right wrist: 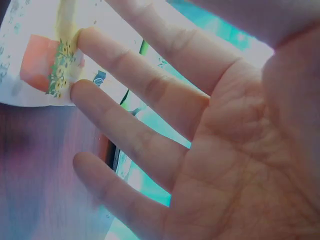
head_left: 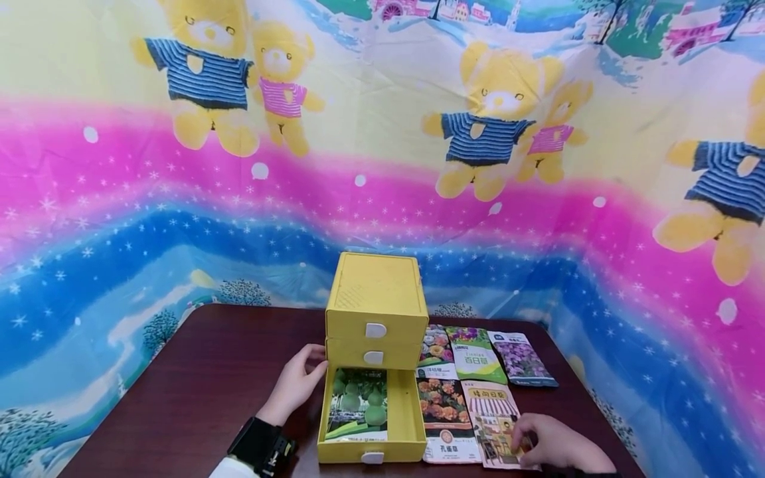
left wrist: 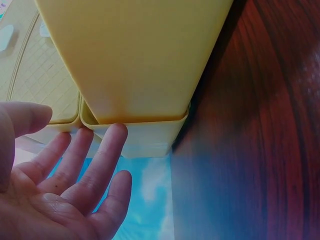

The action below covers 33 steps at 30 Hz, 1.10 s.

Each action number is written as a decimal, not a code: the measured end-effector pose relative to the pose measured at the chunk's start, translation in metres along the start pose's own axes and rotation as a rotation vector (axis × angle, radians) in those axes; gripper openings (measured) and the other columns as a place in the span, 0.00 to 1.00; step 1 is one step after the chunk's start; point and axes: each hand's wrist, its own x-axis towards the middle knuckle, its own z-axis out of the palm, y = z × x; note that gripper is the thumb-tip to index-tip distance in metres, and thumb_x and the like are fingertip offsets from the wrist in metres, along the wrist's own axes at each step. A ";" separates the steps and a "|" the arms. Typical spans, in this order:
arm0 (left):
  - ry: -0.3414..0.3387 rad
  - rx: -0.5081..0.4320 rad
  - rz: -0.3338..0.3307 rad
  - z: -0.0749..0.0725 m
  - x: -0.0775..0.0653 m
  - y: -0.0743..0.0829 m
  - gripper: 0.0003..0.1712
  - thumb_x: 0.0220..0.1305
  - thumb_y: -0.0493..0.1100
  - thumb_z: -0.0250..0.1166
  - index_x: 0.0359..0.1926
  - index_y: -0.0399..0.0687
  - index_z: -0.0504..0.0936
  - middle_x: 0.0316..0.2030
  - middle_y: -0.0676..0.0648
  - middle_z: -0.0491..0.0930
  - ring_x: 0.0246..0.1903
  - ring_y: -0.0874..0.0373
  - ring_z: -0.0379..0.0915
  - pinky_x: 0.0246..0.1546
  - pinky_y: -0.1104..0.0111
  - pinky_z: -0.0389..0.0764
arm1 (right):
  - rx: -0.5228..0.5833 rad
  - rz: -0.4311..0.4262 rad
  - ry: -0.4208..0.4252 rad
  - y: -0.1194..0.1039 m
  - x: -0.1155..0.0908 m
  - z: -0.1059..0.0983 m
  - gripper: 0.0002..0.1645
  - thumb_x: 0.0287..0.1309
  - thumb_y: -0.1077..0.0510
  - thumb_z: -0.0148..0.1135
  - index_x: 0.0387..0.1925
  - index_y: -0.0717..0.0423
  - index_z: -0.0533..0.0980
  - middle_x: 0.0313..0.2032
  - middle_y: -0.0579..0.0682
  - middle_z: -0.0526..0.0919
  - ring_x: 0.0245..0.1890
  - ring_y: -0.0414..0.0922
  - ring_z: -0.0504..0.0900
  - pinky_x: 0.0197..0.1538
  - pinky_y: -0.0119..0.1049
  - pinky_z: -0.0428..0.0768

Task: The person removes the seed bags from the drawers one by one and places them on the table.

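A yellow drawer cabinet (head_left: 376,285) stands on the table, its bottom drawer (head_left: 406,398) pulled out. Inside that drawer lies a seed packet (head_left: 361,401) with green gourds on it. My left hand (head_left: 301,378) is at the cabinet's left side; in the left wrist view its spread fingers (left wrist: 107,155) reach the cabinet's edge beside the drawer. At the front right, my right hand (head_left: 556,441) has its fingertips on the right edge of a seed packet with a striped awning (head_left: 493,425). The right wrist view shows those fingers (right wrist: 145,90) fairly straight; the thumb tip is hidden there.
Left of the awning packet lies an orange-flower packet (head_left: 445,421). Behind them are a rose-coloured flower packet (head_left: 436,352), a green and white packet (head_left: 475,355) and a purple-flower packet (head_left: 522,362). A printed bear curtain (head_left: 370,199) surrounds the dark wooden table (head_left: 197,385).
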 end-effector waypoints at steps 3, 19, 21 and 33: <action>0.001 -0.006 -0.003 0.000 0.000 0.000 0.18 0.73 0.41 0.64 0.61 0.53 0.77 0.51 0.48 0.81 0.39 0.59 0.77 0.39 0.64 0.79 | -0.021 0.013 0.021 -0.002 0.002 -0.001 0.04 0.57 0.62 0.71 0.34 0.56 0.83 0.37 0.47 0.81 0.30 0.36 0.73 0.33 0.32 0.71; -0.001 -0.015 -0.009 -0.001 0.000 0.001 0.18 0.73 0.41 0.63 0.61 0.55 0.77 0.51 0.49 0.81 0.38 0.59 0.77 0.39 0.64 0.79 | -0.325 -0.005 0.326 -0.077 0.022 -0.003 0.09 0.68 0.54 0.64 0.48 0.42 0.80 0.46 0.38 0.81 0.49 0.43 0.82 0.50 0.39 0.81; -0.005 -0.012 -0.005 -0.001 0.000 0.000 0.18 0.73 0.41 0.63 0.62 0.54 0.76 0.51 0.49 0.80 0.39 0.59 0.77 0.40 0.63 0.79 | -0.349 -0.046 0.363 -0.091 0.029 0.000 0.09 0.69 0.54 0.63 0.48 0.37 0.79 0.47 0.36 0.81 0.51 0.43 0.82 0.53 0.40 0.81; -0.005 -0.016 -0.013 0.000 0.001 0.000 0.17 0.73 0.41 0.64 0.60 0.55 0.77 0.50 0.50 0.81 0.38 0.60 0.77 0.39 0.64 0.79 | -0.501 -0.330 0.366 -0.143 0.077 0.025 0.10 0.69 0.53 0.65 0.44 0.29 0.78 0.42 0.30 0.80 0.44 0.33 0.80 0.47 0.34 0.81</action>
